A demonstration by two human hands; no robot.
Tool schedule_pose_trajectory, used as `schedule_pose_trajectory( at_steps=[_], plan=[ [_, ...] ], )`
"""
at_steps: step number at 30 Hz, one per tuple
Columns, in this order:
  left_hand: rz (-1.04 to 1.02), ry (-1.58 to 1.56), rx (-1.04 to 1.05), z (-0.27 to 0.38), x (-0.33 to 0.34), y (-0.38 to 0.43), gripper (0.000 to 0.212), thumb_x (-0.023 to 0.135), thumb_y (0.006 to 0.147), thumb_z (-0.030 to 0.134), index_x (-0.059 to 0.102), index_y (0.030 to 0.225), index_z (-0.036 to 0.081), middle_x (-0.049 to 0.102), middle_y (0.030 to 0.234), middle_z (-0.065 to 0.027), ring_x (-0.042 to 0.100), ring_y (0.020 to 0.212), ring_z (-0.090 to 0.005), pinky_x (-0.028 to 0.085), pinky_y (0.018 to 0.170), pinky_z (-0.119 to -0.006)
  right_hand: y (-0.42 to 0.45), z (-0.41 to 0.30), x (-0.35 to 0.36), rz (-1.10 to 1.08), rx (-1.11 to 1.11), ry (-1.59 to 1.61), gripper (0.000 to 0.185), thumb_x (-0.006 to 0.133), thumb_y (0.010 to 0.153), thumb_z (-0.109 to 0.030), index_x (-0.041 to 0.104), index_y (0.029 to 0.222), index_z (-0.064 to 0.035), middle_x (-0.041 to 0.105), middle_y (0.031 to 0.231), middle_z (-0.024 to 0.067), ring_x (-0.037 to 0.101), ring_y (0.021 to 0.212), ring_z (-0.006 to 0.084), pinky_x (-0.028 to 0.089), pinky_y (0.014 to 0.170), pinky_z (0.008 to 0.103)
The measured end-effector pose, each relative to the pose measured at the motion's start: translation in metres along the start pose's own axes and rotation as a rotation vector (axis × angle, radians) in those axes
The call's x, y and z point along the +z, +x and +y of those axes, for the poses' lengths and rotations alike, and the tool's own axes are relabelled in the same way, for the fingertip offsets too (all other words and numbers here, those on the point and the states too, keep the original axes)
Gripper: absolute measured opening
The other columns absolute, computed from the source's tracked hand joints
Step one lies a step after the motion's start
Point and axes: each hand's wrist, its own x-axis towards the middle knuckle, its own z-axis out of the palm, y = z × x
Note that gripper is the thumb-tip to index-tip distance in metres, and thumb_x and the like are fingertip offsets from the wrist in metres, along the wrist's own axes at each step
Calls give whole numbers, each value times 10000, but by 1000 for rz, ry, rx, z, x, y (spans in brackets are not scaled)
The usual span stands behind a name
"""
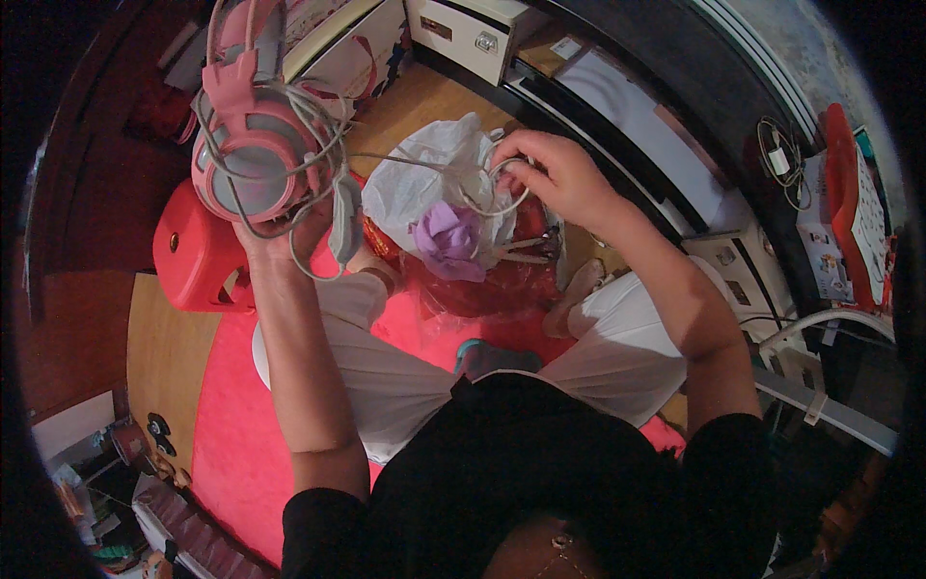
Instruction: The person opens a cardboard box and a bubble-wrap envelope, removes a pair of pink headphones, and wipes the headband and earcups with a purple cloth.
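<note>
Pink over-ear headphones (249,166) with grey ear-cup faces rest on my left hand (286,235), which supports them from below at the left. Loops of grey cable (311,101) hang around the ear cup, and a grey inline controller (346,217) dangles beside my wrist. From there the cable runs across to my right hand (546,170), whose fingers pinch a coiled length of it. Below that hand sits a white plastic bag (412,166) with a crumpled purple cloth (448,242) on it. Under these lies a red translucent bag (477,289).
A red plastic stool (195,253) stands on the left, by the pink mat (239,427). Ahead is a cream box with a metal latch (463,36). A dark shelf (615,137) curves along the right. A white cable bundle (780,161) hangs at far right.
</note>
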Motion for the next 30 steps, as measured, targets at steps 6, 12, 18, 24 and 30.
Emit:
schedule_pose_trajectory(
  at_steps=[6,12,18,24,30],
  plan=[
    [158,0,135,6,9,-2,527,556,868,408,522,1264,61,523,1277,-195,550,1115,-385,608,723,-435,11,17,-36,467,-324,-247,150,592,905,-76,645,1043,-51,635,1069,74,608,930,185,492,812,312],
    [55,37,197,4,5,2,534,572,852,454,551,1252,101,569,1245,-154,584,1081,-363,590,778,-480,-6,41,-112,628,-70,1402,191,590,917,-98,608,1074,8,622,954,70,577,800,144,485,649,254],
    [80,153,161,5,-7,11,486,495,900,456,565,1236,112,603,1206,-110,608,1053,-319,569,778,-495,-25,22,-149,248,-218,2141,192,494,934,-53,552,1082,55,583,830,82,557,662,150,486,515,249],
    [40,821,297,-21,-20,26,559,437,927,501,508,1316,105,584,1239,-111,570,1124,-308,494,914,-514,-26,-26,-140,117,-177,2230,194,474,931,-44,558,1065,67,618,936,128,623,725,190,545,564,267],
    [228,420,-114,-93,0,18,681,492,886,580,450,1390,123,510,1366,-139,514,1229,-332,411,1036,-517,-7,-53,-85,243,-104,1693,250,444,1017,-161,561,1055,57,550,1250,259,598,1124,319,554,913,328]
  ],
)
